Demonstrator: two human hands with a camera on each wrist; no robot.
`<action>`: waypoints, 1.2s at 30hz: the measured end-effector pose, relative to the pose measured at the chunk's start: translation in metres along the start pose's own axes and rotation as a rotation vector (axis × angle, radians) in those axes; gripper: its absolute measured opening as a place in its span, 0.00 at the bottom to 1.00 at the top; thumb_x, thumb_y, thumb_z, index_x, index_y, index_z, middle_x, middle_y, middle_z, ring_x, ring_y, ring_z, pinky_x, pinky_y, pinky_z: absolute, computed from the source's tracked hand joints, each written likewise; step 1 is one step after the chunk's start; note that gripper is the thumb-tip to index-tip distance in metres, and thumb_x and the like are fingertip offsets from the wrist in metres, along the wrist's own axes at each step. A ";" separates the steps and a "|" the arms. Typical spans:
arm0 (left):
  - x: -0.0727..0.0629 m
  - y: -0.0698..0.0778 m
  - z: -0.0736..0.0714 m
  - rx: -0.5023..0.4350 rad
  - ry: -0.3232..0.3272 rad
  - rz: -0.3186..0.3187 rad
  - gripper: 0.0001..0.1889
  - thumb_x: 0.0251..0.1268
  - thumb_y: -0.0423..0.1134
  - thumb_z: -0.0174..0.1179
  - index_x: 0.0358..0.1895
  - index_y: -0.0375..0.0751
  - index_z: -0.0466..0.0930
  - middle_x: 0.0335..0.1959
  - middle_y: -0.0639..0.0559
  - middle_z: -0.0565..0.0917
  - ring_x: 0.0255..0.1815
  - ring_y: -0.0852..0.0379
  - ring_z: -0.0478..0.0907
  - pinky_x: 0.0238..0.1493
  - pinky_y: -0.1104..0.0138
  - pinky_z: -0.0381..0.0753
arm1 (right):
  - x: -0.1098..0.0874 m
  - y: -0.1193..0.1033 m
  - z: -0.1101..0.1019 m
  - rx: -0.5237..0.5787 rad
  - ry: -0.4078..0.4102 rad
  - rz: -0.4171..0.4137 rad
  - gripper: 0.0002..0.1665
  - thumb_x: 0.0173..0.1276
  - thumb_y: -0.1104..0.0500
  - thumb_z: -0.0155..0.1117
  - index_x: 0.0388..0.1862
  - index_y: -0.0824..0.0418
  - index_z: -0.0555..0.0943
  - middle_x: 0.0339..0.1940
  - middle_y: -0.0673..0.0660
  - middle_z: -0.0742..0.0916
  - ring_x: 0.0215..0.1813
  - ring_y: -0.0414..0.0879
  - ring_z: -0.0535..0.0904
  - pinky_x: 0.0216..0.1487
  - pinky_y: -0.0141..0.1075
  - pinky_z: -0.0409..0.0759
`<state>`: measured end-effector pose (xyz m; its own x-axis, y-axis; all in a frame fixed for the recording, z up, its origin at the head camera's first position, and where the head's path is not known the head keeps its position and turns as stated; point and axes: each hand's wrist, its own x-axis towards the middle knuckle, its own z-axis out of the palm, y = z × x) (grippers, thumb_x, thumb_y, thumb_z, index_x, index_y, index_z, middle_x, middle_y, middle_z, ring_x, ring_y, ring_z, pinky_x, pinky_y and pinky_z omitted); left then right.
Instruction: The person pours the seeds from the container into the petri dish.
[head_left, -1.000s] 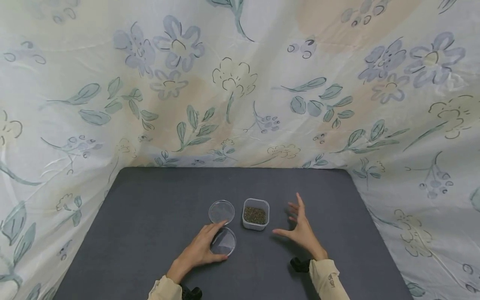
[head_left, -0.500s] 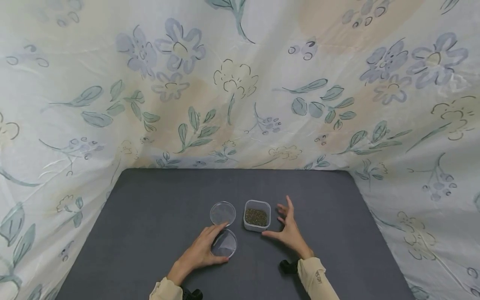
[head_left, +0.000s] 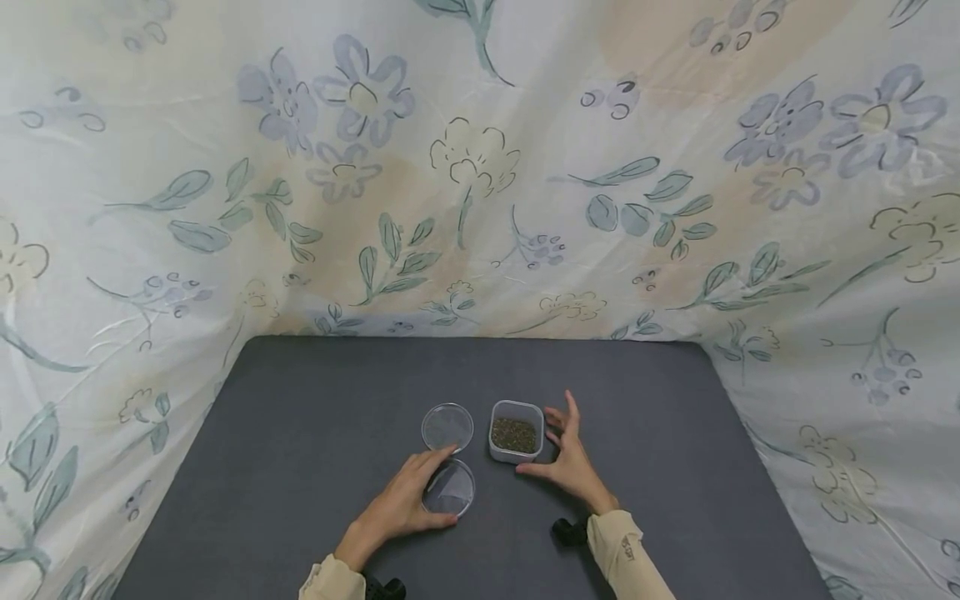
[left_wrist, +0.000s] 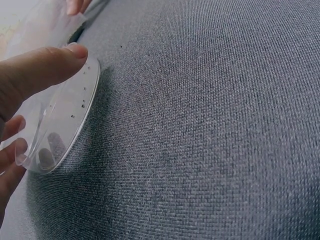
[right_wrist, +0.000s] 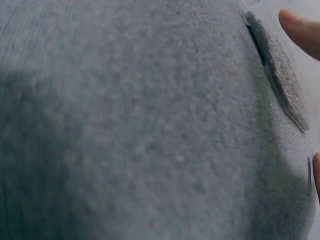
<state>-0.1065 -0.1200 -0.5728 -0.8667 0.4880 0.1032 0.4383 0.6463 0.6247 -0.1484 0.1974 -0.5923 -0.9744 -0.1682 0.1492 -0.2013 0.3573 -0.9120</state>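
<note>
- Thumb and fingers of your left hand (head_left: 408,496) curl round the left side of a clear, shallow, round dish (head_left: 452,490), grasping it, thumb at the near edge and fingertips at the far one.
- Your left wrist view shows small dark specks (left_wrist: 84,102) at that dish.
- A second clear, round, shallow piece (head_left: 447,425) lies just beyond it; your left fingertips cover the spot where the rims come closest, so you cannot tell whether they touch.
- To the right of both, apart from them, a square, translucent plastic box (head_left: 516,456) with rounded corners stands upright and uncovered, partly filled with brownish-green grains (head_left: 513,435).
- Your right hand (head_left: 570,462) is released, spread about that box's near right corner, thumb by the near wall, fingers beside the right one; contact you cannot tell.
- Everything rests on a dark grey, cloth-textured counter (head_left: 337,400), with white floral fabric (head_left: 480,208) rising behind and at both sides.
- Your cream sleeves (head_left: 626,554) end near black wrist devices (head_left: 570,532), which stay apart from the box and dish.
</note>
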 end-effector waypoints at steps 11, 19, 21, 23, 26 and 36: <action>0.001 0.001 0.005 -0.008 -0.006 0.004 0.55 0.44 0.53 0.82 0.78 0.45 0.64 0.67 0.46 0.78 0.62 0.48 0.76 0.60 0.49 0.79 | 0.001 0.007 0.010 0.012 0.015 -0.055 0.85 0.41 0.67 0.89 0.83 0.63 0.34 0.64 0.72 0.78 0.69 0.68 0.74 0.67 0.65 0.71; 0.000 0.001 0.007 -0.037 0.003 0.002 0.56 0.43 0.52 0.83 0.79 0.45 0.63 0.66 0.45 0.79 0.63 0.47 0.76 0.60 0.48 0.79 | -0.006 0.005 0.013 -0.038 0.070 -0.093 0.80 0.38 0.65 0.90 0.79 0.66 0.43 0.58 0.66 0.79 0.65 0.63 0.77 0.66 0.59 0.76; 0.001 0.000 0.006 -0.044 0.004 0.009 0.56 0.44 0.52 0.83 0.79 0.45 0.62 0.66 0.45 0.79 0.63 0.47 0.76 0.60 0.48 0.79 | -0.008 0.003 0.013 -0.030 0.078 -0.110 0.80 0.37 0.66 0.90 0.79 0.66 0.43 0.58 0.68 0.79 0.63 0.64 0.77 0.65 0.61 0.76; 0.001 -0.001 0.006 -0.057 0.000 0.011 0.57 0.44 0.53 0.83 0.80 0.45 0.60 0.66 0.44 0.79 0.63 0.46 0.76 0.60 0.47 0.79 | -0.011 0.002 0.013 -0.032 0.088 -0.135 0.80 0.36 0.67 0.90 0.78 0.67 0.43 0.58 0.70 0.79 0.62 0.65 0.78 0.64 0.63 0.76; 0.001 -0.002 0.005 -0.066 -0.011 0.013 0.60 0.42 0.54 0.83 0.81 0.44 0.58 0.67 0.43 0.78 0.64 0.45 0.76 0.61 0.46 0.79 | -0.014 -0.001 0.011 -0.044 0.095 -0.153 0.79 0.36 0.67 0.90 0.78 0.67 0.43 0.59 0.70 0.78 0.63 0.64 0.78 0.64 0.63 0.76; 0.005 -0.004 0.007 -0.068 0.016 0.024 0.67 0.35 0.45 0.87 0.82 0.39 0.53 0.64 0.45 0.79 0.63 0.46 0.76 0.62 0.48 0.77 | -0.026 -0.021 0.001 -0.165 0.088 -0.239 0.77 0.37 0.68 0.88 0.78 0.69 0.45 0.59 0.65 0.78 0.59 0.61 0.79 0.64 0.42 0.80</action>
<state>-0.1104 -0.1161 -0.5797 -0.8600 0.4931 0.1313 0.4427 0.5930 0.6726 -0.1183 0.1931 -0.5778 -0.9010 -0.1881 0.3910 -0.4324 0.4630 -0.7737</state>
